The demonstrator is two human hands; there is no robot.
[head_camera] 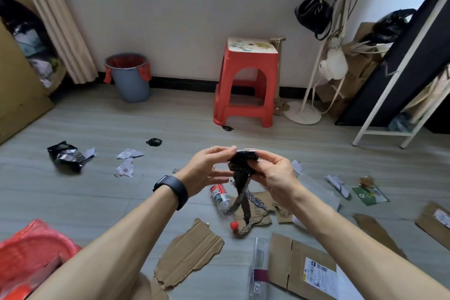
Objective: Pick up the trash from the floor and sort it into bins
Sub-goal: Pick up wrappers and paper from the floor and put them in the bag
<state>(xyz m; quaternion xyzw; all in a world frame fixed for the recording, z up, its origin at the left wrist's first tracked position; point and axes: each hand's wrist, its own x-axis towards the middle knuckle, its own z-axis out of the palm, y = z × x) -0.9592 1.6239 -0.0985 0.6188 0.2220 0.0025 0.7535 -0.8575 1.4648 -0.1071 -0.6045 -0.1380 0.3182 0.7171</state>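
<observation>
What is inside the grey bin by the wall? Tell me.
A red liner bag lines the grey bin, folded over its rim. Its front wall hides the bottom, so any trash inside cannot be seen.

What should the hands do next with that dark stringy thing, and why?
Probably bunch the strap into one hand. The left hand and right hand both pinch its top, its ends dangle above the cardboard, and the grey bin is far off.

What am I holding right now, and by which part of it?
A dark woven strap, by its bunched upper end: the right hand grips it, the left hand pinches its top; the loose ends hang free.
</observation>
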